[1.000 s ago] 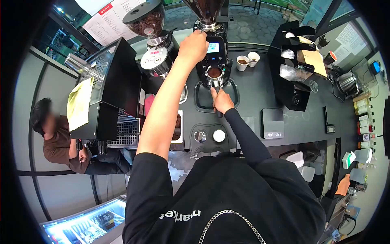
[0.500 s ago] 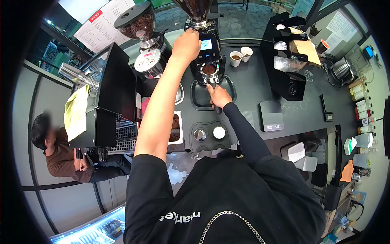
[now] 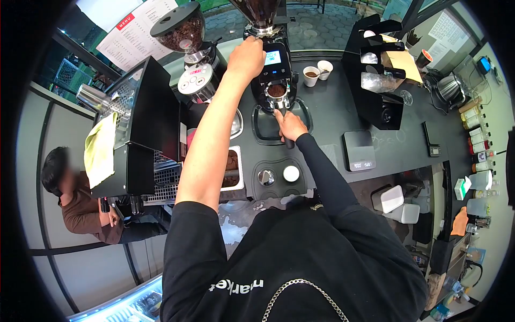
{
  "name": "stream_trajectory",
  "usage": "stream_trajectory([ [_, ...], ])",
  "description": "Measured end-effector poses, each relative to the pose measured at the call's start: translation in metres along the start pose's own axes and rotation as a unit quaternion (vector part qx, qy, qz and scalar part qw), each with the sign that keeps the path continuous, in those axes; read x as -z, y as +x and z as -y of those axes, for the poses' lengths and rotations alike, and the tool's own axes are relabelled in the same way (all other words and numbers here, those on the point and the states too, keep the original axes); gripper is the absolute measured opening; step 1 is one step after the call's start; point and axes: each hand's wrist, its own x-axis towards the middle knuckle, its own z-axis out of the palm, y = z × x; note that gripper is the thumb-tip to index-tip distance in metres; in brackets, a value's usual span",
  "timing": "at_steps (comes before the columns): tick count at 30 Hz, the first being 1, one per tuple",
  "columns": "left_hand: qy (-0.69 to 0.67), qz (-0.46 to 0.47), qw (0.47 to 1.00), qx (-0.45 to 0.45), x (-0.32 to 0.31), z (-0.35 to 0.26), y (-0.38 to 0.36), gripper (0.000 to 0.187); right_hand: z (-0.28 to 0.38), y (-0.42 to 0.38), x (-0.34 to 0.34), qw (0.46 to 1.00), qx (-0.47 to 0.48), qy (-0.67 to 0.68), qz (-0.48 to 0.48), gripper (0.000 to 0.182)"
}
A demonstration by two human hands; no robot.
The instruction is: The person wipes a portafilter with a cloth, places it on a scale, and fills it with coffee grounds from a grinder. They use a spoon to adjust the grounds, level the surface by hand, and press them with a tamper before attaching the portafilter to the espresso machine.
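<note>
A black coffee grinder (image 3: 272,75) with a lit screen stands at the far side of the counter. My left hand (image 3: 247,56) is closed at its upper left side, near the collar under the bean hopper (image 3: 260,13); the fingertips are hidden. Below the spout sits a portafilter (image 3: 278,102) with brown ground coffee in its basket. My right hand (image 3: 292,127) is wrapped round the black handle, thumb along the top. Beneath the portafilter lies a black tray (image 3: 261,134) on the counter.
Left of the grinder stand a second grinder (image 3: 196,80) and a black espresso machine (image 3: 155,102). Two paper cups (image 3: 311,80) are to the right, with a scale (image 3: 359,150) nearer me. A tamping mat (image 3: 276,189) lies at the counter's front edge. Someone (image 3: 88,209) sits at the left.
The grinder's screen reads differently and the view has shifted slightly. Both hands keep their places, the left at the grinder and the right on the portafilter.
</note>
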Motion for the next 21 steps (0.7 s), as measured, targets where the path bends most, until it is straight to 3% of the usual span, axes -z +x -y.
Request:
stream_trajectory([
  [21, 0.009, -0.006, 1.000, 0.005, 0.002, -0.004, 0.001, 0.024, 0.002, 0.002, 0.009, 0.999, -0.004, -0.010, 0.031, 0.071],
])
